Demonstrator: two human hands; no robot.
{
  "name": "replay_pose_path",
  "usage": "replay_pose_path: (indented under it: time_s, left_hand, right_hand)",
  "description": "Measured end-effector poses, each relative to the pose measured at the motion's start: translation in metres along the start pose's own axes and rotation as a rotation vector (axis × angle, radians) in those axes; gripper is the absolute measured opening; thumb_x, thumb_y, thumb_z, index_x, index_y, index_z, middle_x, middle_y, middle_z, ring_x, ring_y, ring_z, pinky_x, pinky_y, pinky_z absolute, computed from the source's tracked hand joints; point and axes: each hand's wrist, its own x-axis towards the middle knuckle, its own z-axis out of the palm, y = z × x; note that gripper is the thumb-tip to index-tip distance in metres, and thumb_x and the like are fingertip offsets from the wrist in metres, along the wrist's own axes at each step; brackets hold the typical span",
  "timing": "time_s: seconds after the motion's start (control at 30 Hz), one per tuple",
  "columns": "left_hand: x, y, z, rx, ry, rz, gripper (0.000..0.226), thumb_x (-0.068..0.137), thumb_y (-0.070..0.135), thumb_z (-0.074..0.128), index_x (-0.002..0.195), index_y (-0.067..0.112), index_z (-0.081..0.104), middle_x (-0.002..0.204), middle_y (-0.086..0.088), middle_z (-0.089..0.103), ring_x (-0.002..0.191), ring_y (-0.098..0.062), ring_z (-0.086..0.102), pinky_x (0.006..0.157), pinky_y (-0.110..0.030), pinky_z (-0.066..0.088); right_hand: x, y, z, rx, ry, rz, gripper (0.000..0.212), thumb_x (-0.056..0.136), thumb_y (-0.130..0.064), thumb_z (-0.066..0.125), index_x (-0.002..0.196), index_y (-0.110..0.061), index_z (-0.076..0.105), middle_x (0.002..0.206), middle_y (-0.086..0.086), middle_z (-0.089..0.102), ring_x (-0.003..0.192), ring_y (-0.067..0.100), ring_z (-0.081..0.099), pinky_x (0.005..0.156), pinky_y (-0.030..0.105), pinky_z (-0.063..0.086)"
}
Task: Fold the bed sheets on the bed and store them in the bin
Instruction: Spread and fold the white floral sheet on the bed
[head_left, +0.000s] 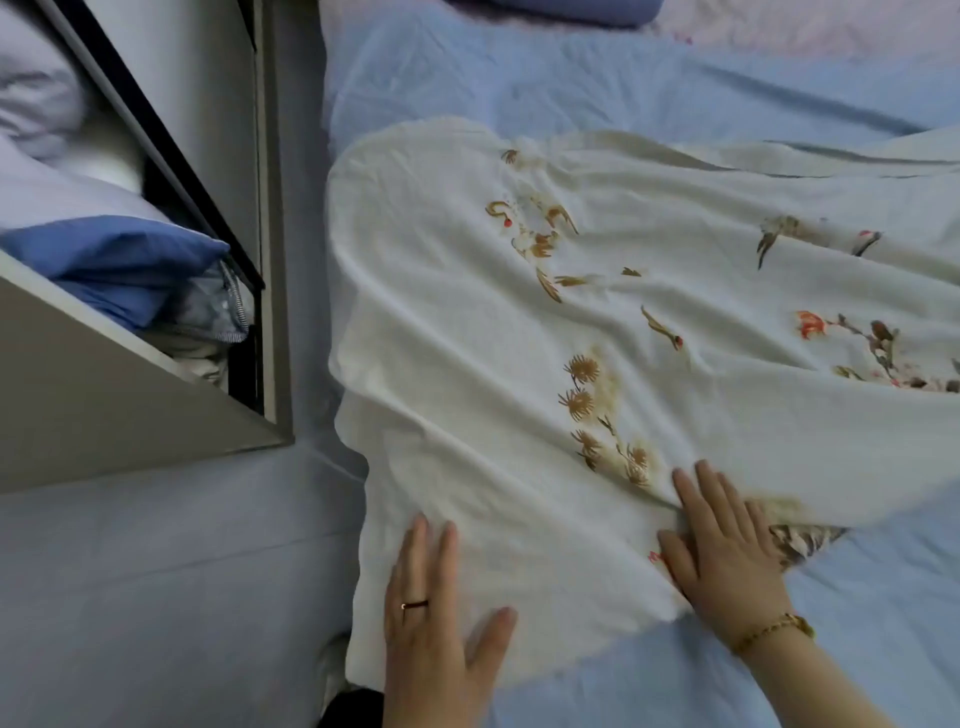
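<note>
The sheet is white w/ a brown and orange flower print. It lies on the bed, over a light blue cover. Its long axis runs from the near-left corner, by the hands, away to the far right, where it goes out of frame. The near-left end is rounded and mostly plain; the print runs in a band twd the right. The cloth is creased, w/ long folds running along that same axis, and looks doubled over at the near edge, where a second printed layer shows under the top one by the right hand.

Left hand: flat on the near-left part of the sheet, palm down, fingers straight and slightly apart, thumb splayed out to the right. It grips nothing, just rests on the cloth. A ring sits on one finger.

Right hand: also palm down and flat, fingers spread, lying on the sheet at its near edge next to the flower print. No pinch. A gold bracelet is on the wrist.

The two hands are near each other but apart.

At left, beside the bed, is a grey bin, open, w/ blue bedding inside.
</note>
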Motion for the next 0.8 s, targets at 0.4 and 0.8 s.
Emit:
replay_pose_path:
  time_s: [0.4, 0.8]
  left_hand:
    - [-0.057, 0.039, 0.052, 0.604, 0.120, 0.147, 0.044, 0.082, 0.032, 0.035, 0.118, 0.012, 0.050, 0.117, -0.011, 0.066, 0.113, -0.018, 0.044, 0.094, -0.037, 0.040]
    - [0.002, 0.058, 0.030, 0.769, -0.042, 0.037, 0.036, 0.091, 0.003, 0.035, 0.114, 0.019, 0.059, 0.108, 0.000, 0.063, 0.099, -0.019, 0.060, 0.069, -0.026, 0.043]
  right_hand:
    - [-0.110, 0.077, 0.046, -0.023, -0.092, -0.052, 0.103, 0.048, -0.051, -0.021, 0.146, -0.022, -0.012, 0.155, 0.000, -0.016, 0.145, 0.016, -0.008, 0.115, 0.029, -0.008]
    - [-0.091, 0.076, 0.056, -0.155, -0.015, -0.067, 0.097, 0.064, -0.052, -0.007, 0.146, -0.010, 0.024, 0.152, -0.001, 0.020, 0.140, 0.020, 0.028, 0.113, 0.034, 0.007]
